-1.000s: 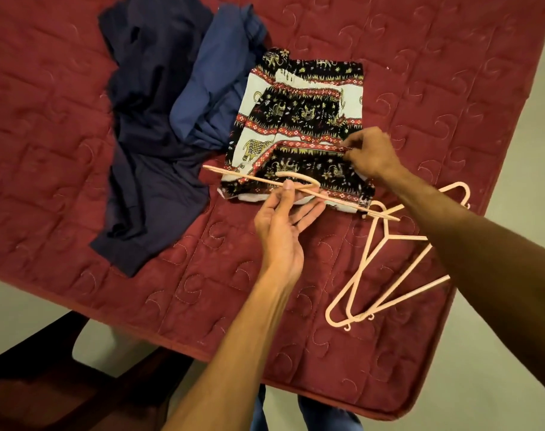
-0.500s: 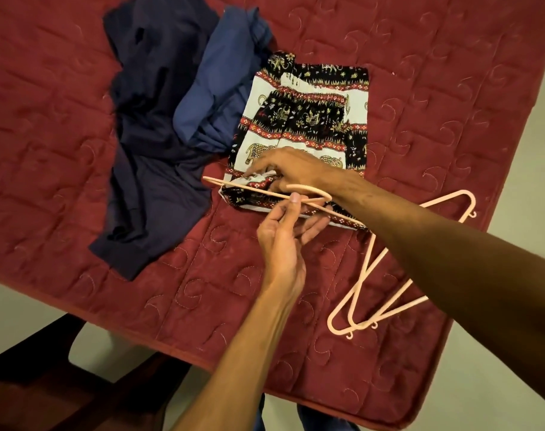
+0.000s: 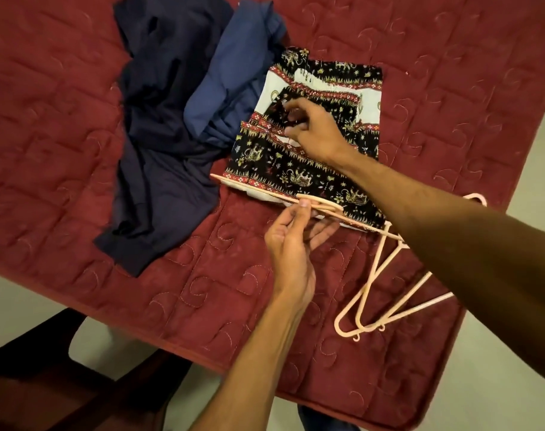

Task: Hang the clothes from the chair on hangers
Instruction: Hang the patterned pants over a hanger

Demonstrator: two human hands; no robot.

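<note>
Left hand (image 3: 291,244): fingers (image 3: 300,214) pinch the hanger (image 3: 258,190) at the base of its hook, and the bar lies across the near edge of the print cloth (image 3: 311,178). Right hand (image 3: 314,132): fingers (image 3: 291,115) curled into a fold of that cloth, just beyond the bar. I cannot tell if they grip one layer or several.

The cloth lies flat on the counter (image 3: 62,119), folded over the bar and under both sets of fingers. The navy pile (image 3: 159,144) sits just left of the right fingers, touching the cloth's edge. Spare hangers (image 3: 405,312) lie to the right of the left fingers, one tip under or against the held bar.

Risks, as judged:
- The pinch is light and set at one point. If the right fingers tug the fold, the bar may twist or slip out.
- If only the top layer is caught, the fold could open and hang unevenly, then slide off on lifting.
- Lifting the hanger may snag a spare and drag it off the counter edge.
- Pulling left may catch the navy pile.
</note>
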